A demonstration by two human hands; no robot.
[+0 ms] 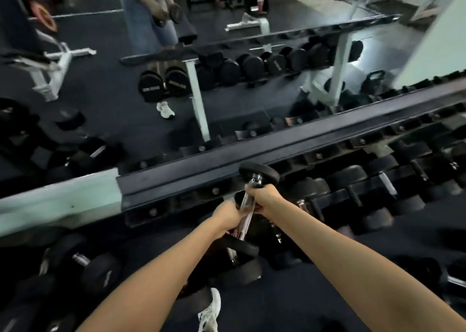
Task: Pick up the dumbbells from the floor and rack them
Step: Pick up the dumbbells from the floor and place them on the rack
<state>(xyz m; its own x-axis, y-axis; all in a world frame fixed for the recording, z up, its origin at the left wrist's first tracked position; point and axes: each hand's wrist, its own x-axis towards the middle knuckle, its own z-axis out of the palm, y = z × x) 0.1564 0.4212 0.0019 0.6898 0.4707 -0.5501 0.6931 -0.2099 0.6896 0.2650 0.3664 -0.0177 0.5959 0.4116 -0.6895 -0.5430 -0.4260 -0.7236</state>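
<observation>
Head view: both hands are on one dumbbell. Black round-headed dumbbell with a chrome handle (259, 173) is held off the floor, tilted, with its upper head just in front of the rack's long black top rail (277, 152) and its lower head nearer the person. Left hand (227, 217) is curled round the lower part of the handle. Right hand (264, 198) is curled round the upper part, just under the upper head. The two hands sit close together on the bar.

Rack contents: below the rail and to its right end, the lower tier holds a row of black dumbbells with chrome handles (353, 180), lying side by side; blur hides the count. Below the rail at its left end, more black dumbbells (98, 271) lie on the dark rubber floor (290, 294). A white shoe (210, 311) stands on the floor under the held dumbbell. Beyond the rail, a wall mirror (113, 100) reflects the rack and the person.
</observation>
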